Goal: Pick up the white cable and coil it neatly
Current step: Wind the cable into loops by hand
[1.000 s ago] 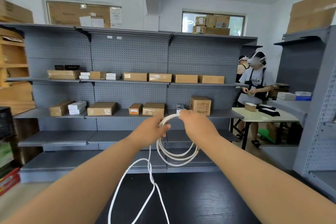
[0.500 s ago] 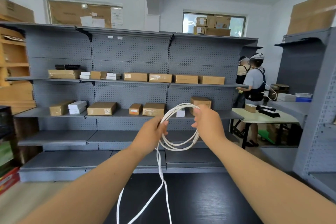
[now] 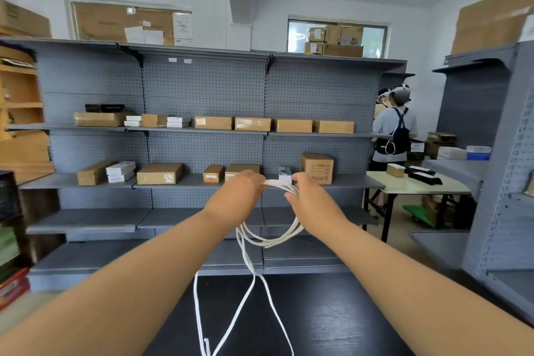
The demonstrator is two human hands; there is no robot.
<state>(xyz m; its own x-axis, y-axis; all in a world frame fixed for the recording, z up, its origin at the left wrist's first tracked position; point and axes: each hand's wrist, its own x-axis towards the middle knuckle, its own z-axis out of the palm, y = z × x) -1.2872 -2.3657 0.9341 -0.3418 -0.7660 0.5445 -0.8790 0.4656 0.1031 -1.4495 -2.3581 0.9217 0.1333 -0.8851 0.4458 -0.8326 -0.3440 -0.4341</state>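
The white cable (image 3: 271,241) hangs in several loops between my two raised hands, in front of the grey shelving. My left hand (image 3: 237,196) grips the top of the loops on the left. My right hand (image 3: 312,202) holds the same bundle on the right, its fingers curled round the strands. Both hands sit close together at the top of the coil. Loose cable strands (image 3: 245,298) trail down from the coil to the black table (image 3: 332,321), where an end with a connector lies near the bottom edge.
Grey pegboard shelves (image 3: 202,182) with cardboard boxes stand straight ahead. A second grey shelf unit (image 3: 505,182) is on the right. A person (image 3: 394,130) stands at a pale table (image 3: 416,185) at the back right.
My hands have come closer together at the top of the coil. The upper loop has been laid onto the bundle, and the coil now hangs lower below my hands.
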